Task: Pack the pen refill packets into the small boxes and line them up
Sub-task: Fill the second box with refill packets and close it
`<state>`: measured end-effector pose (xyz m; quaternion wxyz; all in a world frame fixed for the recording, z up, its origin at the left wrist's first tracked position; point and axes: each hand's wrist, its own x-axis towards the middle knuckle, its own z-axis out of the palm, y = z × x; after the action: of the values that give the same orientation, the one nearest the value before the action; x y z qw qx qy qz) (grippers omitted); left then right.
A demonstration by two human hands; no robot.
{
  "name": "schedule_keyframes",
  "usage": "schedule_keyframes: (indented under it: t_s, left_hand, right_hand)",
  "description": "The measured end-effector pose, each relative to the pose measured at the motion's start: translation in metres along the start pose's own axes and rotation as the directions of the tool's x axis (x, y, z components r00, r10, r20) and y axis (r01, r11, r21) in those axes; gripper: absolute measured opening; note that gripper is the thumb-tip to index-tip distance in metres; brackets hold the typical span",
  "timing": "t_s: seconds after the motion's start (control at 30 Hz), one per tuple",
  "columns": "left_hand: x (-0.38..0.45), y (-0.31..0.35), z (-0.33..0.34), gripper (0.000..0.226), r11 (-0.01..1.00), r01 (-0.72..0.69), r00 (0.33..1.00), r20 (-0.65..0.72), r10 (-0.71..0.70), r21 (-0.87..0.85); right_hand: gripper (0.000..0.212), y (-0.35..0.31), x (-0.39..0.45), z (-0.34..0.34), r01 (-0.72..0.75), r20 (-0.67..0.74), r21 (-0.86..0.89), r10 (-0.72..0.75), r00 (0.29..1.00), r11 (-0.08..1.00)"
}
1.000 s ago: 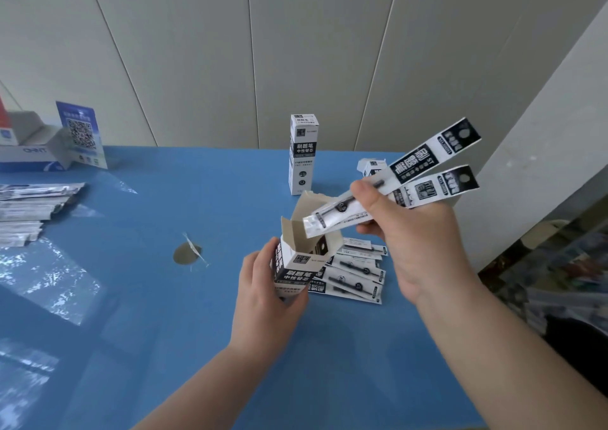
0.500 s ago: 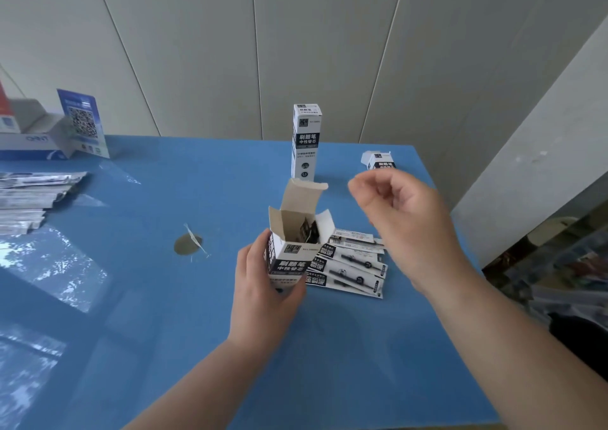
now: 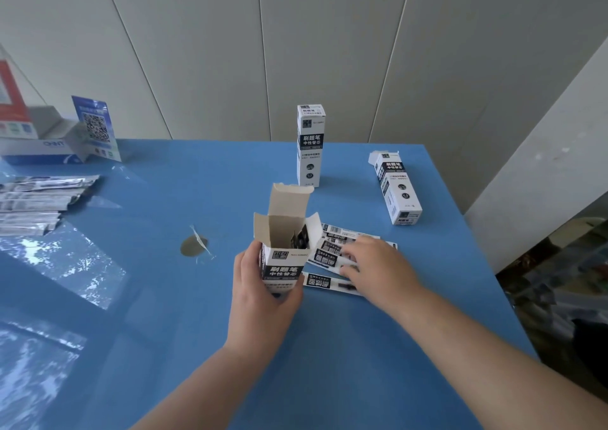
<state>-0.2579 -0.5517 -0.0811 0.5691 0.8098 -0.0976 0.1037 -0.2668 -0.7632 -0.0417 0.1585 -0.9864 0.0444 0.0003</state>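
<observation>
While the left hand [image 3: 263, 284] grips the upright open box [image 3: 284, 252], the loose refill packets [image 3: 332, 253] lie crosswise just right of it, under the right hand's [image 3: 378, 265] flat fingers.

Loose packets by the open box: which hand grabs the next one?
Right. The right hand already rests on the loose packets on the table. The left hand grips the open box, holding it upright, so it should stay.

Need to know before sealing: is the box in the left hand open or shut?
Open. The box gripped by the left hand stands upright with its top flaps raised, dark refill packets showing inside.
</observation>
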Motion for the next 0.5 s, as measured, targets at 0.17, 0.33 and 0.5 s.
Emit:
schedule_keyframes:
  t_s: [0.17, 0.33, 0.5]
  left_hand:
    - [-0.0012, 0.0031, 0.0015, 0.069, 0.999, 0.028, 1.0, 0.004, -0.028, -0.026]
    - [-0.0009, 0.008, 0.0037, 0.072, 0.999, 0.033, 0.999, -0.005, -0.033, -0.03]
    - [0.0008, 0.0058, 0.005, 0.069, 0.999, 0.033, 0.999, -0.014, -0.033, -0.01]
  right_hand:
    - [0.029, 0.0045, 0.0043, -0.0024, 0.006, 0.069, -0.018, -0.005, 0.998, 1.0]
    - [0.028, -0.0017, 0.006, -0.0032, 0.0, 0.087, -0.084, 0.007, 0.996, 0.996]
    - [0.021, -0.001, 0.0098, -0.0075, -0.041, 0.137, -0.042, 0.047, 0.989, 0.998]
